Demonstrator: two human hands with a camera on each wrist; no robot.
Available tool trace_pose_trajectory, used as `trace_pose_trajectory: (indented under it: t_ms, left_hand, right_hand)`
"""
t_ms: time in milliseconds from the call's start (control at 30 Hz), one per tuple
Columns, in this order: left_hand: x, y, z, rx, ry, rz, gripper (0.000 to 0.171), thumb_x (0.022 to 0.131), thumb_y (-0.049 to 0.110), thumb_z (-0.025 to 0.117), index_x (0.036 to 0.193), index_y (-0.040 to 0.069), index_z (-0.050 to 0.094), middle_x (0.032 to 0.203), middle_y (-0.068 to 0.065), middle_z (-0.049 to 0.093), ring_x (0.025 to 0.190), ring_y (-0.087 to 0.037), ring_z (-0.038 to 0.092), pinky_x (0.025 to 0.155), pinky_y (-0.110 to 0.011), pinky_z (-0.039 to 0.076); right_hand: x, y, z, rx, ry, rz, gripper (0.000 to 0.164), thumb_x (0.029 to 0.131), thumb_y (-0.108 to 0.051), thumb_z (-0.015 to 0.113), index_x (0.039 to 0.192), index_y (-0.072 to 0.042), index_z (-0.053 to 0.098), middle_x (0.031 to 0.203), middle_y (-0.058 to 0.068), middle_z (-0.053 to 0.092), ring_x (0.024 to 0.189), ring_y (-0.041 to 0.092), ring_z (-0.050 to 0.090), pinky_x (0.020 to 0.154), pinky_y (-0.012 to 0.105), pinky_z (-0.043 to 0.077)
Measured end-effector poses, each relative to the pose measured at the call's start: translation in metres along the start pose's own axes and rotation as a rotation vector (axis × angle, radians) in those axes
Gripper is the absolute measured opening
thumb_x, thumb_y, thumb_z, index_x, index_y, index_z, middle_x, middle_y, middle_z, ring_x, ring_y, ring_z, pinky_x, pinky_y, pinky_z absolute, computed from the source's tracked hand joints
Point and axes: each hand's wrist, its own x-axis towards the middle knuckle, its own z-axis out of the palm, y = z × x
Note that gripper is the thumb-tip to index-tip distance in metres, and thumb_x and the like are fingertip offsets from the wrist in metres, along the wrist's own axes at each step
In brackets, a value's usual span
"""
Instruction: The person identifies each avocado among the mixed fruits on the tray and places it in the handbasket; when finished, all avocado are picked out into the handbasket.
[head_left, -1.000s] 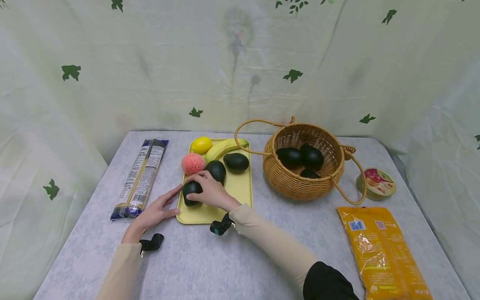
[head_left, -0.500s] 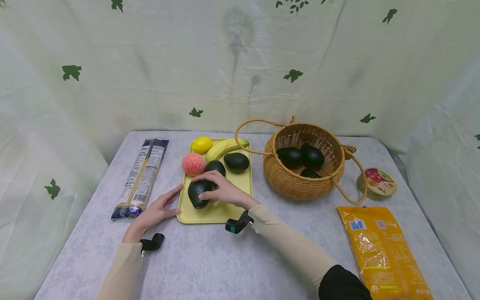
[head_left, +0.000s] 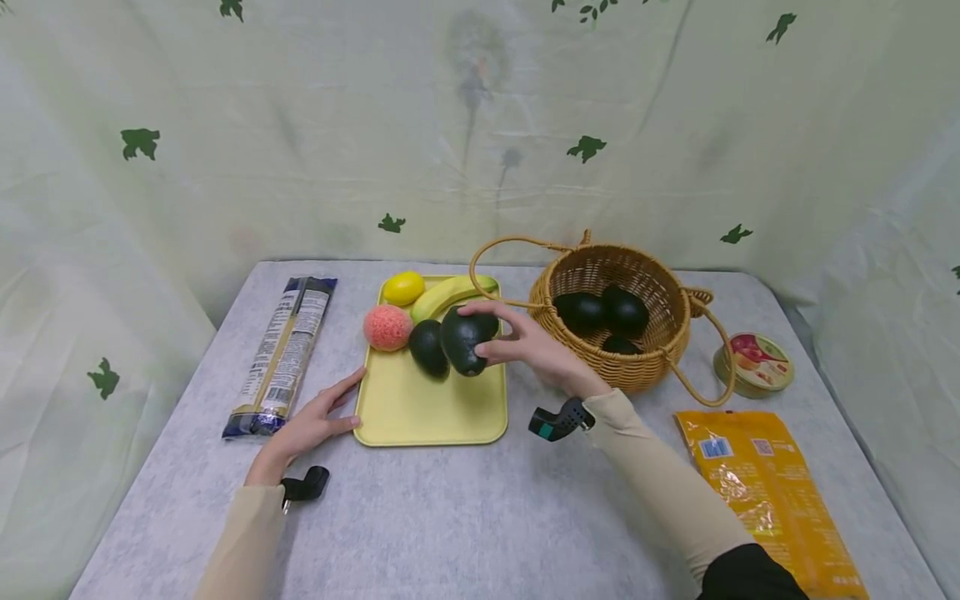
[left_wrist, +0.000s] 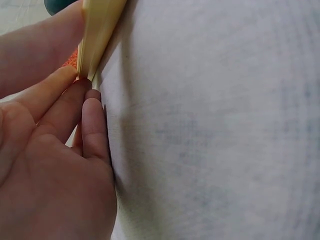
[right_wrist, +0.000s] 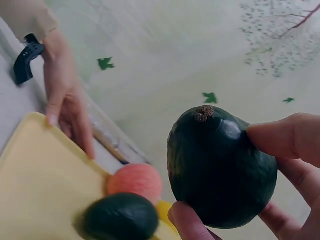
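My right hand [head_left: 540, 350] grips a dark green avocado [head_left: 465, 346] between thumb and fingers, above the right side of the yellow tray [head_left: 427, 421]. In the right wrist view the avocado [right_wrist: 220, 170] shows its brown stem end. Another avocado [head_left: 427, 348] lies on the tray, just left of the held one. A further avocado there is hidden behind the held one. With fingers extended, my left hand [head_left: 318, 421] touches the tray's left edge; in the left wrist view its fingertips meet the tray's side wall [left_wrist: 102, 30].
A lemon [head_left: 403, 288], banana [head_left: 450, 293] and pinkish round fruit [head_left: 387, 327] occupy the tray's far left part. Right of it stands a wicker basket [head_left: 592, 379] holding several avocados, its handle loop reaching over the tray. A tin [head_left: 757, 367], orange bag [head_left: 772, 500] and long packet [head_left: 281, 358] lie around.
My right hand has lifted the avocado from the tray's near left and carried it right and away, toward the basket. The left hand stays at the tray's edge.
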Motion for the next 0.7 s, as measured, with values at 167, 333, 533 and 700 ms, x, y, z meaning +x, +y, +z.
trace_pose_trajectory:
  t_ms: [167, 333, 533, 700]
  left_hand:
    - [-0.001, 0.000, 0.000, -0.005, 0.005, -0.005, 0.077, 0.092, 0.013, 0.064, 0.153, 0.004, 0.017, 0.158, -0.018, 0.009, 0.141, -0.042, 0.009, 0.112, -0.056, 0.012]
    - [-0.002, 0.000, 0.000, -0.005, 0.006, 0.018, 0.077, 0.092, 0.012, 0.063, 0.153, 0.003, 0.017, 0.158, -0.019, 0.009, 0.141, -0.043, 0.009, 0.112, -0.055, 0.015]
    - [-0.001, 0.001, 0.001, -0.006, 0.004, 0.027, 0.077, 0.092, 0.012, 0.063, 0.152, 0.002, 0.017, 0.157, -0.020, 0.009, 0.141, -0.043, 0.008, 0.111, -0.057, 0.012]
    - [-0.001, -0.001, 0.001, 0.005, 0.008, 0.008, 0.076, 0.092, 0.012, 0.063, 0.153, 0.003, 0.017, 0.158, -0.018, 0.010, 0.141, -0.041, 0.009, 0.112, -0.054, 0.013]
  right_hand:
    - [-0.022, -0.018, -0.024, -0.029, 0.085, -0.006, 0.049, 0.092, -0.013, 0.063, 0.139, -0.019, 0.048, 0.146, 0.000, 0.036, 0.102, 0.031, 0.062, 0.089, 0.044, 0.051]
    - [-0.043, -0.036, -0.044, -0.063, 0.170, -0.001, 0.050, 0.093, -0.015, 0.063, 0.139, -0.020, 0.046, 0.148, 0.002, 0.030, 0.103, 0.031, 0.060, 0.089, 0.048, 0.048]
    - [-0.062, -0.048, -0.068, -0.116, 0.287, -0.001, 0.048, 0.094, -0.015, 0.062, 0.139, -0.021, 0.047, 0.149, -0.001, 0.027, 0.112, 0.033, 0.054, 0.088, 0.040, 0.050]
    - [-0.075, -0.050, -0.086, -0.118, 0.414, -0.024, 0.048, 0.094, -0.014, 0.062, 0.140, -0.019, 0.047, 0.146, 0.003, 0.029, 0.118, 0.032, 0.048, 0.086, 0.032, 0.053]
